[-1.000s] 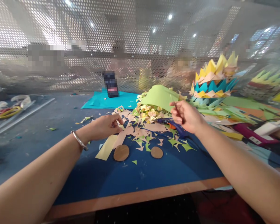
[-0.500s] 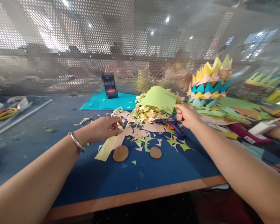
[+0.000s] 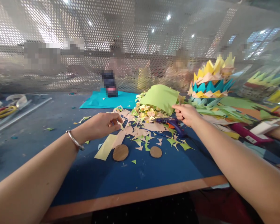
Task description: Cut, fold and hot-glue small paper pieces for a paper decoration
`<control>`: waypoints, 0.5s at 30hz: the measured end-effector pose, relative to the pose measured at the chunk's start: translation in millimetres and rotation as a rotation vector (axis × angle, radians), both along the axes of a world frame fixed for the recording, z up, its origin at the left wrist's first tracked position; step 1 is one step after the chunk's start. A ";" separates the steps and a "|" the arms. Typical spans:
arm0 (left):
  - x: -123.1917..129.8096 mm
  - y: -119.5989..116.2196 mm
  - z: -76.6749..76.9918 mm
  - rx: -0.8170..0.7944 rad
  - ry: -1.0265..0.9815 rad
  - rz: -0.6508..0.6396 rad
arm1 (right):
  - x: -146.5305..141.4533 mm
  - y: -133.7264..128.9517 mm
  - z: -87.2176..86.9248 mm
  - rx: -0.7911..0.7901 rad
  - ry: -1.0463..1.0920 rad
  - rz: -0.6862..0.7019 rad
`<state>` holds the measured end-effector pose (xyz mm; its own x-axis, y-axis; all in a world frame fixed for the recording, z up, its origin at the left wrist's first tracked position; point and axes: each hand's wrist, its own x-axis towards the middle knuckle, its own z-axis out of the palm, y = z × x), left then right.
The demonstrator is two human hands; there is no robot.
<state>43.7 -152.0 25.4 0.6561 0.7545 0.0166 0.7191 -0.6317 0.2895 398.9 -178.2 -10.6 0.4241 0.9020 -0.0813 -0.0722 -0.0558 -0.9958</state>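
My left hand [image 3: 102, 125] hovers over pale pink paper scraps [image 3: 128, 119], fingers loosely bent, a gap between thumb and forefinger, nothing visible in it. With its fingertips pinched, my right hand [image 3: 186, 114] grips the lower right corner of a light green paper sheet [image 3: 160, 97]. That sheet lies over a heap of small cut paper pieces [image 3: 146, 112]. Just below my right hand rests a blue glue gun [image 3: 176, 126] with an orange trigger. Nearer me are two round brown discs, a larger one [image 3: 120, 152] and a smaller one [image 3: 156, 151], beside a pale yellow strip [image 3: 106, 147].
Turquoise sheets [image 3: 93, 101] lie at the back, under a dark blurred object [image 3: 110, 84]. A layered, pointed paper piece [image 3: 211, 82] stands back right. A purple device [image 3: 249, 133] with a white block sits right. Yellow-handled scissors [image 3: 4, 112] lie left. Perforated mesh [image 3: 130, 37] rises behind.
My left hand has shifted slightly to the left and up in view. My right hand stays at the green sheet's corner, and the whole view has moved a little.
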 end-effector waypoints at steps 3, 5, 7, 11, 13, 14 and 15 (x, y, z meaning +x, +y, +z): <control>1.8 -2.3 1.6 0.011 -0.017 0.009 | 0.5 0.4 1.7 0.010 -0.027 0.004; 2.8 -3.1 2.4 0.015 -0.022 0.020 | 0.3 0.6 2.3 0.016 -0.039 -0.008; 3.1 -2.8 2.4 0.017 -0.036 0.023 | 0.2 0.8 1.8 0.023 -0.047 -0.030; 2.8 0.6 -0.1 0.034 -0.075 0.029 | 0.8 1.5 -1.4 0.046 -0.070 -0.099; 2.9 2.0 -1.4 0.045 -0.086 0.039 | 1.2 1.8 -3.2 0.056 -0.085 -0.134; 3.1 2.4 -2.0 0.048 -0.089 0.043 | 1.2 1.9 -3.9 0.056 -0.092 -0.146; 3.4 2.6 -2.6 0.050 -0.091 0.046 | 1.0 1.9 -4.5 0.054 -0.098 -0.153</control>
<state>47.1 -149.4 22.9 0.6151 0.7803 0.1131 0.7197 -0.6142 0.3235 400.0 -176.3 -15.2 0.5598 0.8285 0.0141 0.0219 0.0023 -0.9998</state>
